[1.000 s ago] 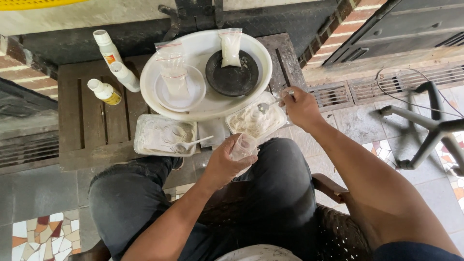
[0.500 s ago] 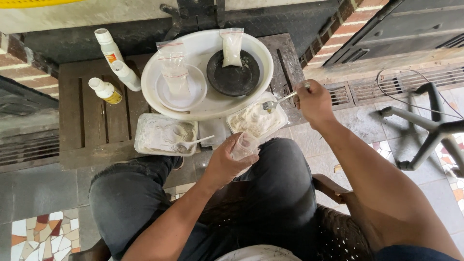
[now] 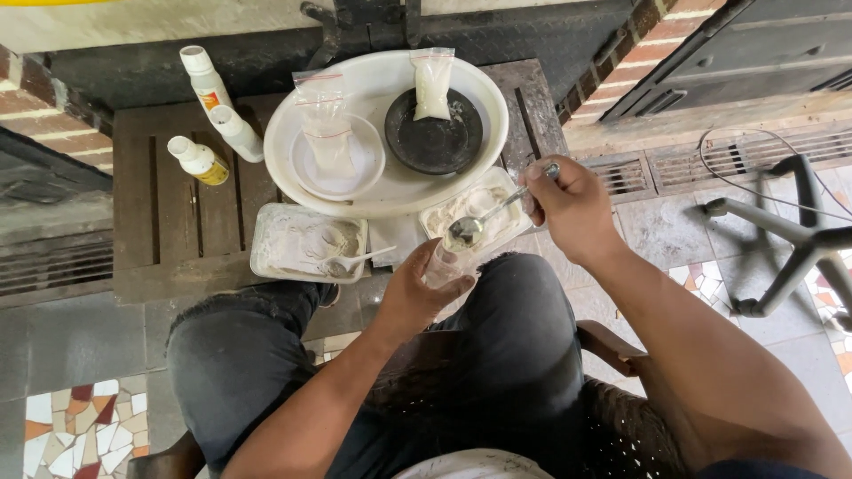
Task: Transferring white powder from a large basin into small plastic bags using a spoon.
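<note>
Gripping a metal spoon (image 3: pixel 484 219) by its handle end, right hand (image 3: pixel 572 208) sits right of centre, fingers pinched shut on it; bowl of spoon, loaded with white powder, hangs over the small clear bag (image 3: pixel 441 263). Left hand (image 3: pixel 417 288), centre frame, wraps closed around that bag, hiding most of it. Behind: wooden table (image 3: pixel 191 213), large white basin (image 3: pixel 390 191), two powder trays (image 3: pixel 306 244), three white bottles (image 3: pixel 213 115) upper left. Bag contents hard to make out.
</note>
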